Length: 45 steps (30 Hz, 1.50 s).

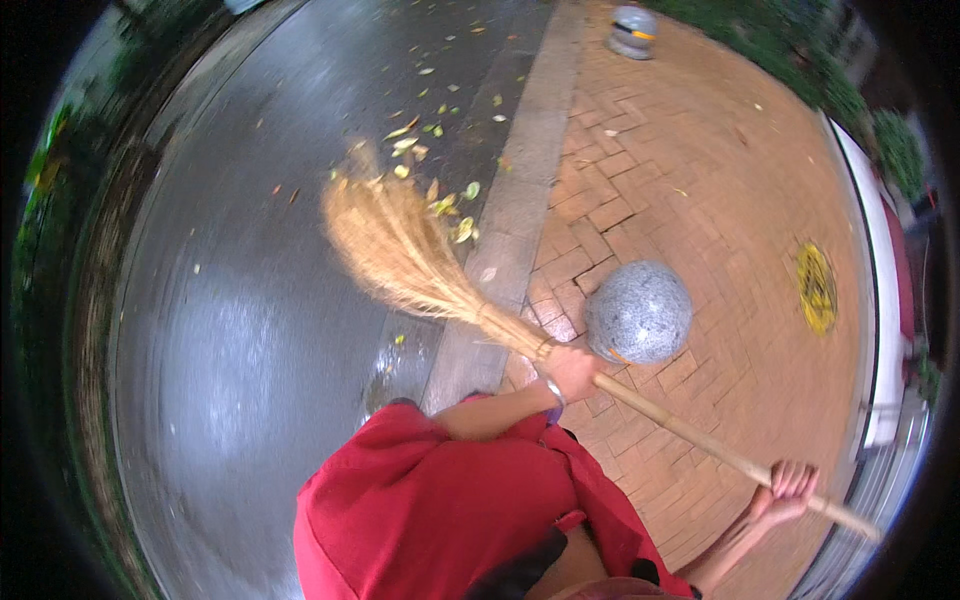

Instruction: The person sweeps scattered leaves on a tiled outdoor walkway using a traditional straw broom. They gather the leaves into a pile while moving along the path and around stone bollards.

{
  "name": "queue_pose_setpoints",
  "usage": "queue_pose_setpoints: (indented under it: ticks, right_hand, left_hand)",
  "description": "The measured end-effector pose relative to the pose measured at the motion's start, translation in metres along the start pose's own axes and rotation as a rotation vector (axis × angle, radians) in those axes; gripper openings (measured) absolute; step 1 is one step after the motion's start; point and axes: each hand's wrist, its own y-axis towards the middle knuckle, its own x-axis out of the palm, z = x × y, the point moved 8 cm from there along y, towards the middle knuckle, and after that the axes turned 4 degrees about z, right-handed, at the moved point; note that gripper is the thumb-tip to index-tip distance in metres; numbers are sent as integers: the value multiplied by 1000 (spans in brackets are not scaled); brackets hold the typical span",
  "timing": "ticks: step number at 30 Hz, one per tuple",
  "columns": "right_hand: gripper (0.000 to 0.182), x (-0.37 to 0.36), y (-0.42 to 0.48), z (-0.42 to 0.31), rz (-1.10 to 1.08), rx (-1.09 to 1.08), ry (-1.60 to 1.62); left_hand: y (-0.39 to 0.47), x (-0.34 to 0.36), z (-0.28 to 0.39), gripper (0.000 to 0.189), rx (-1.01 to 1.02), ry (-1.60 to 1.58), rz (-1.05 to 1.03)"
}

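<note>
A straw broom with a wooden handle (682,427) slants across the view in both my hands. Its bristle head (390,240) fans out over the wet road surface, blurred at the tip. My left hand (571,370), with a silver-coloured bracelet at the wrist, grips the handle just behind the bound straw. Farther up, close to the handle's end, my right hand (787,489) is wrapped around the wood. Fallen yellow-green leaves (454,210) lie scattered at the bristles' right side and beyond them. Whether the bristle tips touch the ground is unclear.
A pale stone kerb (525,172) separates the wet grey road (247,225) from brick paving (735,187). A round granite bollard (637,313) stands beside my left hand. Another bollard (632,34) with a yellow-and-black band is farther off. A yellow round cover (816,289) lies at right.
</note>
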Motion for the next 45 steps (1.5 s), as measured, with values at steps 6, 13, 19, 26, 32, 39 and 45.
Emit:
queue_pose_setpoints:
  ticks: [6, 13, 19, 26, 32, 39, 45]
  right_hand:
    - [43, 88, 91, 228, -112, 598, -8]
    - [40, 263, 34, 333, -516, 754, -38]
    - [44, 264, 49, 199, -534, 262, -268]
    - [40, 249, 62, 209, -541, -57, -282]
    - [42, 263, 154, 152, -677, 296, -24]
    - [36, 271, 166, 127, -666, 434, -72]
    - [26, 247, 109, 51, 70, -600, -638]
  left_hand:
    - [-80, 30, -134, 20, -563, 67, 38]
    - [-107, 32, -219, 13, -820, -214, 180]
    - [85, 29, -161, 9, -265, -271, 129]
    - [204, -103, -196, 5, 32, -122, 617]
    - [141, -115, -135, 6, -132, -41, 542]
    - [72, -25, -56, 9, -155, -277, 246]
    - [205, -27, -29, 8, 103, -291, 347]
